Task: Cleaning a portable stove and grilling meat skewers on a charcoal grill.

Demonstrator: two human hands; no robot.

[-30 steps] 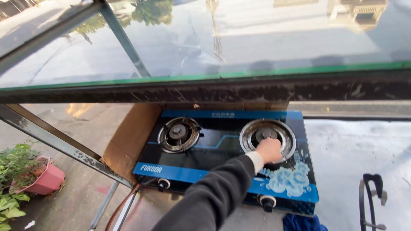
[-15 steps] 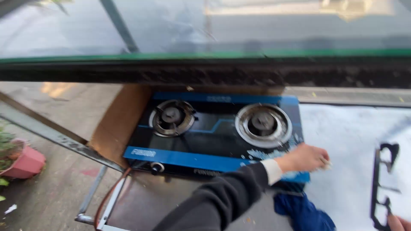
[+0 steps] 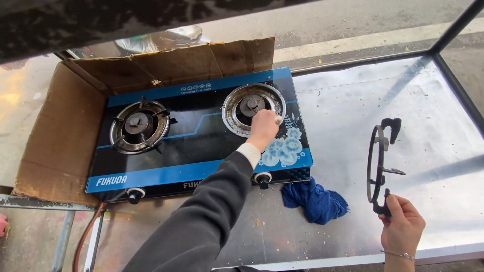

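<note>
1. While pressing down on the bare right burner ring (image 3: 253,109), left hand (image 3: 263,130) closing its fingers over something small and pale at the rim, too small to tell what; sleeve reaching across the stove's front edge.
2. Gripping the black pot support (image 3: 381,166) by its lower end, right hand (image 3: 402,226) clamped tight, holding the ring upright and clear of the counter (image 3: 353,116), well away from the left hand, seemingly to keep that burner open.
3. Lying between the two hands, nearer the right one: one crumpled blue cloth (image 3: 315,200).
4. Sitting beyond the left hand's sleeve: one left burner (image 3: 139,126), keeping its own support on.
5. Counting: one two-burner stove (image 3: 196,133), two burners, two front knobs, two pot supports, one cloth, one cardboard box (image 3: 60,136) shielding the stove's far and side edges.
</note>
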